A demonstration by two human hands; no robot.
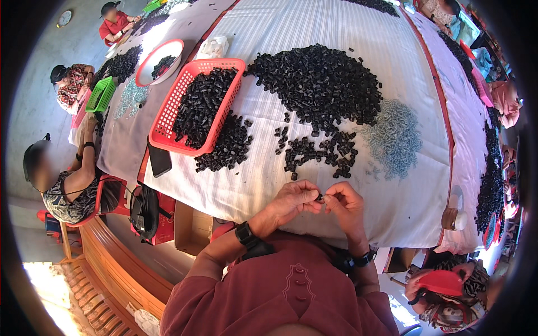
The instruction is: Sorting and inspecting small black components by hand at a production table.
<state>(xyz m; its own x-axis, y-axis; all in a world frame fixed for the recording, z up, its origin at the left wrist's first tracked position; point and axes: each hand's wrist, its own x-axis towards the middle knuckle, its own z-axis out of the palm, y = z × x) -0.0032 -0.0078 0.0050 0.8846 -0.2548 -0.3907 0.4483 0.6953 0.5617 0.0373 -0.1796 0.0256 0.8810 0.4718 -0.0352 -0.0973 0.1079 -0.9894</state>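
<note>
Close to the table's near edge, my left hand [292, 203] pinches a small black cylindrical piece [319, 197] between thumb and fingers. My right hand [343, 206] meets it there, its thumb and fingertips pressed together at the piece; whatever lies between them is too small to make out. Just beyond my hands are loose black cylindrical pieces [319, 154], with a large heap of black pieces [319, 84] farther back. To their right spreads a pile of small clear bluish pieces [394, 139]. A red perforated basket [161, 130] holds many black pieces, and more lie against its right side.
A dark phone [159, 161] lies by the basket's near corner. Behind the basket are a white bowl with a red rim [147, 70] and a crumpled white bag [214, 47]. A lidded jar [459, 220] stands at the right edge. Several people sit around the cloth-covered tables [235, 190].
</note>
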